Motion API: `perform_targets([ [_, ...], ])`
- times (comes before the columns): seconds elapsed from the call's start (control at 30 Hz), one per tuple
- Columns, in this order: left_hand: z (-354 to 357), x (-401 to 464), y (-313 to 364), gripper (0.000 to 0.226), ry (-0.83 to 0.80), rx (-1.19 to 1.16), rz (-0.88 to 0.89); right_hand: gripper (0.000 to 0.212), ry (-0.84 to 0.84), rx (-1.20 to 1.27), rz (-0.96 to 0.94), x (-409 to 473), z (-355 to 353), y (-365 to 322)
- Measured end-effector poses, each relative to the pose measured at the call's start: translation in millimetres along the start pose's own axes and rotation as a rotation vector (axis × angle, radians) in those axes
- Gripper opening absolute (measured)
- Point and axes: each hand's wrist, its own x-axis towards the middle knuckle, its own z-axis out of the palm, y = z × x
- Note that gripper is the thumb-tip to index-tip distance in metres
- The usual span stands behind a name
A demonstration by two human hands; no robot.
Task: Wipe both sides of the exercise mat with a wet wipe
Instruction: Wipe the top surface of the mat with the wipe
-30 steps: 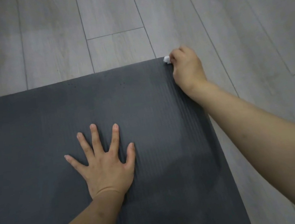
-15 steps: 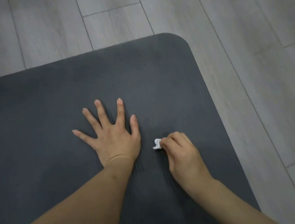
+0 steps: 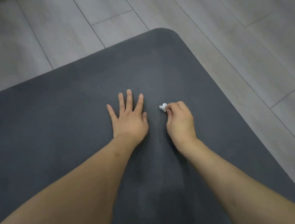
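Pinching wet wipe (image 3: 163,107), right hand (image 3: 180,121) fingers curled; left hand (image 3: 129,120) flat on mat (image 3: 66,108).

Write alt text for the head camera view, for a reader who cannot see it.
Seen from above, a right hand pinches a small white wet wipe against a dark grey exercise mat, while the left hand presses flat beside it, fingers spread. The mat lies on a pale wood-plank floor, its rounded corner visible.

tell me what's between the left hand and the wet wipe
Only bare mat: the head view shows nothing between the left hand and the wet wipe.
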Motion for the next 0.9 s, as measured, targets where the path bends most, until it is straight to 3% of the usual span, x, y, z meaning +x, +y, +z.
perform_targets([
  [0.07,-1.4,-50.1,-39.0,0.06,-0.052,0.045,0.111,0.018,-0.1,0.041,-0.06,-49.4,5.1,-25.1],
  [0.17,2.1,-134.4,-76.4,0.06,-0.14,0.094,0.085,0.029,-0.228,0.068,-0.097,-118.3,1.9,-56.7],
  [0.27,-6.3,-196.3,-87.2,0.058,-0.307,0.09,0.045,0.02,-0.325,0.076,0.034,-166.6,-16.5,-76.5],
  [0.4,-38.4,-250.4,-92.9,0.042,-0.351,-0.017,-0.07,0.027,-0.174,0.17,0.329,-208.0,-66.0,-101.4],
  [0.6,-90.7,-328.7,-83.5,0.038,-0.153,-0.196,-0.183,0.022,-0.02,0.216,0.377,-255.1,-157.7,-139.3],
  [0.9,-150.1,-431.3,5.2,0.035,0.061,-0.216,0.129,0.024,0.293,0.288,0.382,-348.8,-298.7,-186.9],
])
